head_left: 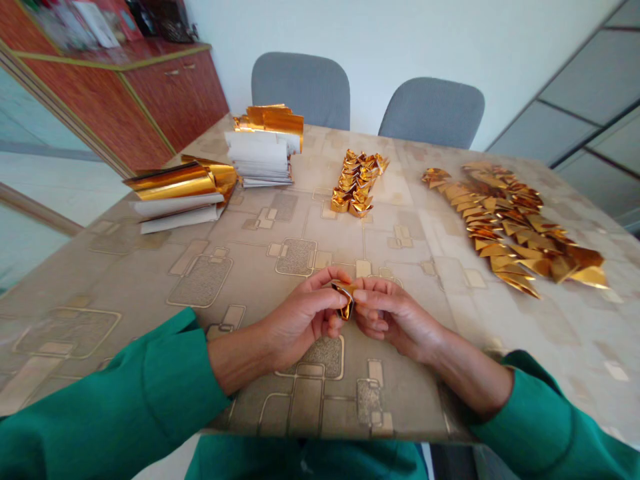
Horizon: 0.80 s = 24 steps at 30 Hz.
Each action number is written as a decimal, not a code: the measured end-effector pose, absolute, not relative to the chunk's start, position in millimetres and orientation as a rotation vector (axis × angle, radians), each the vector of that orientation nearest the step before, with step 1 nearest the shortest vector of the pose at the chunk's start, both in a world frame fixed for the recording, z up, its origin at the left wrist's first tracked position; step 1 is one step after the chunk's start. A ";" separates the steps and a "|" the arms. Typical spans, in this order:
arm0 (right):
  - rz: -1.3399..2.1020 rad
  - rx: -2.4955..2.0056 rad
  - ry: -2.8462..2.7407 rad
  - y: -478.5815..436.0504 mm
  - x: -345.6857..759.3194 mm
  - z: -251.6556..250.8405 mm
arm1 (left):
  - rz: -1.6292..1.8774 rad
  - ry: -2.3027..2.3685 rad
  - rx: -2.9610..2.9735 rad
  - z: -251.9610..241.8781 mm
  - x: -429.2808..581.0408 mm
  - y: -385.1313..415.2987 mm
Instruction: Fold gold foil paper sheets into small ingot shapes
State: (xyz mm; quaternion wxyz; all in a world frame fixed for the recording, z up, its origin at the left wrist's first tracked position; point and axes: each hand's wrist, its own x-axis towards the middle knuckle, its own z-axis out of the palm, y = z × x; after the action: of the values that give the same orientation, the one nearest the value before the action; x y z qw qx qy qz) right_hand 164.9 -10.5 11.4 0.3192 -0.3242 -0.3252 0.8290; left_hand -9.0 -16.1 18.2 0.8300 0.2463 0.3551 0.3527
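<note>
Between my two hands, just above the near middle of the table, is a small folded gold foil paper piece [345,303]. My left hand [305,313] pinches its left side, the thumb lying along the front. From the other side, the thumb and fingers of my right hand [393,307] grip its right edge. Parts of the piece are hidden by my fingers. Beyond my hands stand short rows of folded gold paper pieces [357,180]. Curved rows of pointed, folded gold pieces [505,223] lie at the right.
The table [240,253] has a patterned cover. At its back left are a stack of gold and white paper sheets [260,150] and a folded-over bundle of such sheets [180,190]. Two grey chairs [300,87] stand at the far edge, near a reddish wooden cabinet [175,93].
</note>
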 end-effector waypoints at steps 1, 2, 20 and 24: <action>2.176 -0.864 -0.871 -11.3 164.3 11.6 | 0.749 0.778 0.530 19.1 -8.9 -16.7; 2.173 -0.873 -0.882 -11.7 163.9 11.6 | 0.750 0.796 0.533 19.8 -9.0 -17.2; 2.164 -0.892 -0.916 -10.3 164.1 11.2 | 0.766 0.816 0.582 18.7 -10.9 -17.2; 2.194 -0.857 -0.860 -7.5 168.8 10.7 | 0.744 0.688 0.499 18.5 -12.8 -14.6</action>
State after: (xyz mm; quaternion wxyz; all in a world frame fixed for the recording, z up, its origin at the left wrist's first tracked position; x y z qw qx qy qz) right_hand 168.8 -7.5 10.7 0.3120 -0.3247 -0.3259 0.8313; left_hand -12.8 -14.6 18.5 0.8445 0.2366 0.3262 0.3527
